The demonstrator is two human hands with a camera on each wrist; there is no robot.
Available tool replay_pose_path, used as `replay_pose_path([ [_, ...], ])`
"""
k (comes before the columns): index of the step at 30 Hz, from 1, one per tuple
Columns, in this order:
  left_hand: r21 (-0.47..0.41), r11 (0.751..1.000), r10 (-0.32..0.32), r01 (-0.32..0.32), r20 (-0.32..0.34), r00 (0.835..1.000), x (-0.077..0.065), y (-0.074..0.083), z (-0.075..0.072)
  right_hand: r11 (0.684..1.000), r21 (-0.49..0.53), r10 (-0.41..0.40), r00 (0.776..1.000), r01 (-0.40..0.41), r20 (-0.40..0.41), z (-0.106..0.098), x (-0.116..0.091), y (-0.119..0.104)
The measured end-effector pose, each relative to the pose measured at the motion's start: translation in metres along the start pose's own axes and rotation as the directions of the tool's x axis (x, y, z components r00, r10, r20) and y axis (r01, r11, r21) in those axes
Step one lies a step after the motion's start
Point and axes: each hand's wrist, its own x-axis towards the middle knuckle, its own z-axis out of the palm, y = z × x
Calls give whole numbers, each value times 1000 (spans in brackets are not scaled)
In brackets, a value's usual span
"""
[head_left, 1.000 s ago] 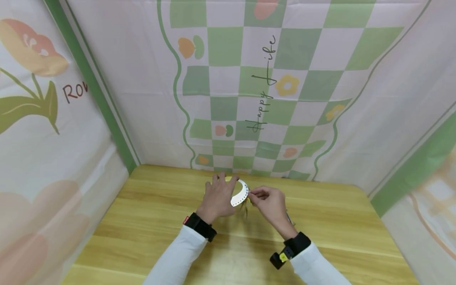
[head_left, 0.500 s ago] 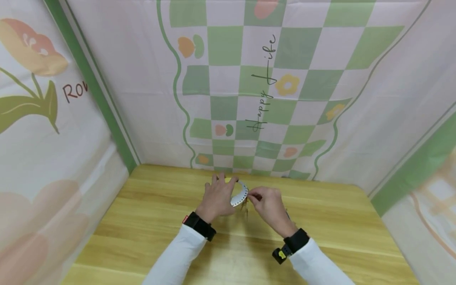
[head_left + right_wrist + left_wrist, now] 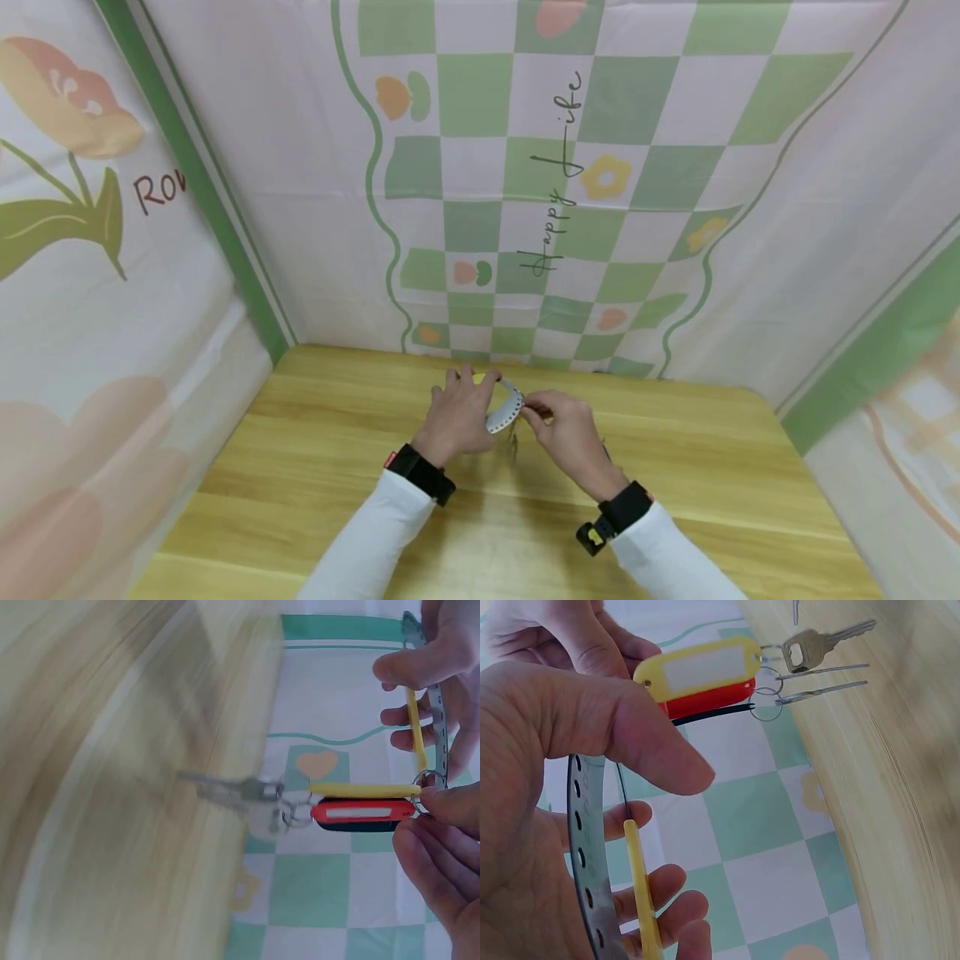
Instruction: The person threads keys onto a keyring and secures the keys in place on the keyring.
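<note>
My left hand (image 3: 459, 417) grips a curved metal plate (image 3: 589, 855) with a row of small holes, its fingers round the side of a thin yellow bar (image 3: 641, 885). Close to the plate's holed edge, my right hand (image 3: 567, 425) pinches the ends of several key tags. A yellow tag (image 3: 656, 682), a red tag (image 3: 712, 697) and a black tag (image 3: 360, 824) lie stacked together. From their far ends hang keys (image 3: 814, 651) on small split rings (image 3: 766, 694). At the pinched end, a small wire ring (image 3: 430, 782) sits against the plate; whether it passes through a hole is unclear.
Both hands are above a wooden table (image 3: 315, 500). A printed cloth wall (image 3: 480, 167) stands behind its back edge, with further cloth at the left and right. A small dark thing (image 3: 606, 451) shows beside the right wrist, mostly hidden.
The plate has tilted slightly and its bright glare has faded to grey. The keys sway beneath the right hand, which has shifted only a little. The left hand stays almost still.
</note>
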Motion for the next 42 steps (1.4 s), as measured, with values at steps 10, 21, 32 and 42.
replay_pose_path([
  [10, 5, 1000, -17, 17, -6, 1000, 1, 2, 2, 937, 225, 271, 962, -268, 16, 7, -5, 3],
  [21, 11, 1000, -15, 15, -20, 1000, 3, 2, 4, 992, 105, 80, 995, -73, -65, 4, -4, 5],
  [32, 13, 1000, -14, 14, 3, 1000, 3, 2, 5, 952, -179, -255, 967, 247, -19, 2, -2, 8],
  [42, 30, 1000, 0, 0, 8, 1000, 4, 0, 8, 988, -86, -130, 991, 127, -28, 4, -6, 8],
])
